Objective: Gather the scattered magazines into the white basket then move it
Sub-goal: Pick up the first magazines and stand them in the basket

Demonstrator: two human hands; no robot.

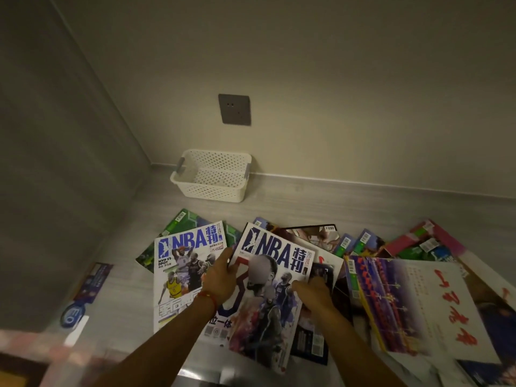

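Left hand (220, 277): my fingers grip left edge of the tilted NBA magazine (275, 289).
Right hand (314, 293): holds its right edge, fingers curl under.
Other NBA mag. (184, 272): flat on floor, just left of my left hand.
Magazine pile (405, 289): spread to right of my right hand.
White basket (210, 175): well ahead of both hands, by the wall, nothing inside.

My left hand (222, 277) hides part of the magazine (272, 289) it holds, and the fingers (226, 254) tuck behind its left edge. My right hand (314, 293) covers its right side. Underneath, other magazines (335, 238) show only corners. The white one with red writing (435, 305) is blurred, and the right edge cuts off the pile. A blue label (73, 317) on the floor is unreadable.
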